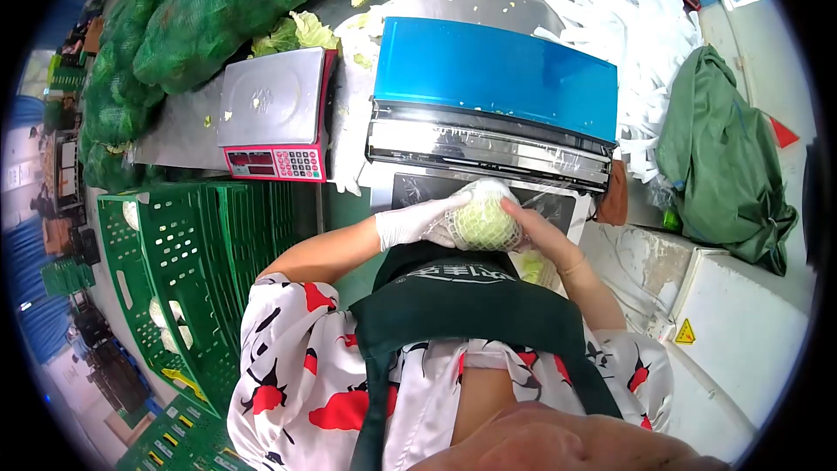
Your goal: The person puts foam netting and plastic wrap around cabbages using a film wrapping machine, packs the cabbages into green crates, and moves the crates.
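A pale green cabbage (pixel 484 220) in a white foam net sits between my two hands, in front of my apron. My left hand (pixel 425 221), in a white glove, is closed around its left side. On the other side my bare right hand (pixel 542 234) presses its fingers against the cabbage. Just beyond is a film wrapping machine (pixel 495 74) with a blue cover and a metal front. Below my right hand, part of another netted cabbage (pixel 530 265) shows, mostly hidden by my arm and apron.
A red digital scale (pixel 272 105) stands left of the machine. Green mesh sacks (pixel 235 13) of cabbages lie behind it. White foam nets (pixel 602 22) pile up at right, near a green cloth (pixel 724 157). Green crates (pixel 179 253) holding netted cabbages stand at left; a white box (pixel 741 314) is at right.
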Demonstrator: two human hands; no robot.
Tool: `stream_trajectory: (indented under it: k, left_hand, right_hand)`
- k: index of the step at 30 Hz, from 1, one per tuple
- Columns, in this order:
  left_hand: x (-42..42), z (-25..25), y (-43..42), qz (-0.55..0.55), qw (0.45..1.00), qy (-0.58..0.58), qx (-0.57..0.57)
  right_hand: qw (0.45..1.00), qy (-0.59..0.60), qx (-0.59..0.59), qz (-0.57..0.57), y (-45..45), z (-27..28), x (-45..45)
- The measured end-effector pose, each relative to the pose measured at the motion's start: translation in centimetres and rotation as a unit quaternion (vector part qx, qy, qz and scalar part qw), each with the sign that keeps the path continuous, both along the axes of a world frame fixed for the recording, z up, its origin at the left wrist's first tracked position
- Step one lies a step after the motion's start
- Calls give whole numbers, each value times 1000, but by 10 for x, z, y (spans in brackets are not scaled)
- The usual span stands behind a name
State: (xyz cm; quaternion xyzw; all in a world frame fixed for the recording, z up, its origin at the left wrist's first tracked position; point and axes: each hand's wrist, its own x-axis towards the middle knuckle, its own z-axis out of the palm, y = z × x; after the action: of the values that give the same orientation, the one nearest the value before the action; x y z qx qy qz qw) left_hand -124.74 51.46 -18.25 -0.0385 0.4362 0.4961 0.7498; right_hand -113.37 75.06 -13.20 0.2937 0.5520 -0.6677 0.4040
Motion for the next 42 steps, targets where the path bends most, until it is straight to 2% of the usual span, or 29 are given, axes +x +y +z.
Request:
stream_trajectory:
  k: [4, 6, 7, 9, 10, 11, 12, 13, 14, 16, 18, 20, 21, 22, 23, 24, 25, 26, 27, 28, 29, 31, 32, 34, 36, 38, 40, 41, 42]
  left_hand:
    - [10, 11, -6, 31, 998, -47, -11]
    - [18, 23, -13, 89, 993, -71, 34]
    - [21, 24, -17, 119, 988, -65, 67]
    - [28, 4, -34, 129, 981, -58, 134]
    - [39, 11, -36, 131, 978, 134, 90]
    - [43, 20, -42, 38, 924, 378, 51]
    - [45, 29, -51, -58, 802, 594, 8]
    - [49, 19, -60, -66, 685, 725, 9]
    - [52, 8, -64, 7, 745, 667, 5]
    - [49, 33, -62, 151, 839, 523, -5]
    - [38, 48, -64, 251, 888, 383, -49]
    - [34, 20, -82, 240, 920, 310, -4]
    - [43, -10, -84, 193, 914, 356, -11]
    - [59, -38, -84, 145, 905, 400, -18]
    - [74, -53, -76, 41, 932, 351, -81]
    - [88, -67, -63, -62, 942, 297, -142]
    - [101, -96, -52, -54, 898, 434, -48]
    - [112, -116, -42, -46, 828, 557, 46]
    - [107, -96, -27, -161, 797, 580, 59]
    - [95, -76, -16, -271, 752, 597, 69]
    - [96, -77, -21, -179, 739, 643, 93]
    - [80, -70, -25, -143, 653, 728, 152]
    - [74, -62, -27, -126, 609, 762, 179]
    - [39, 2, -11, 0, 573, 800, 177]
    - [28, 33, 12, 304, 699, 634, 133]
    - [20, 76, 28, 305, 790, 518, 120]
    - [21, 86, 29, 246, 810, 518, 121]
    - [25, 76, 24, 240, 810, 505, 175]
    - [27, 49, 17, 221, 741, 576, 267]
  right_hand:
    - [996, -19, -80, -17, 5, -24, 7]
    - [992, -29, -118, -32, 4, -27, 17]
    - [978, -41, -194, -71, 12, -38, 24]
    - [991, 124, 11, -42, 11, -49, 54]
    - [972, 203, 113, -26, 9, -51, 71]
    - [956, 219, 188, -46, 6, -54, 85]
    - [934, 234, 261, -68, 4, -56, 98]
    - [905, 247, 333, -89, 3, -56, 103]
    - [909, 225, 310, -167, 3, -56, 103]
    - [897, 172, 255, -319, 0, -47, 98]
    - [908, 112, 187, -357, 7, -36, 96]
    - [923, 34, 131, -359, 15, -51, 114]
    - [932, 39, 162, -321, 10, -73, 128]
    - [941, 74, 274, -184, 1, -93, 140]
    - [913, 99, 392, -50, -7, -112, 151]
    - [905, 97, 409, 59, -23, -140, 153]
    - [885, 103, 423, 164, -38, -169, 156]
    - [894, 104, 397, 183, -48, -185, 155]
    - [922, 104, 341, 153, -55, -194, 149]
    - [960, 98, 256, 64, -59, -200, 145]
    - [986, 81, 132, -67, -61, -200, 144]
    - [943, 34, -148, -295, -62, -179, 125]
    - [909, 16, -255, -329, -63, -168, 113]
    - [861, -19, -408, -304, -68, -123, 74]
    - [839, -31, -509, -189, -71, -55, 21]
    - [906, 102, -395, -117, -72, -18, 14]
    - [940, 232, -240, -72, -73, -16, 10]
    - [941, 297, -147, -67, -74, -28, 12]
    - [930, 358, -57, -62, -75, -38, 16]
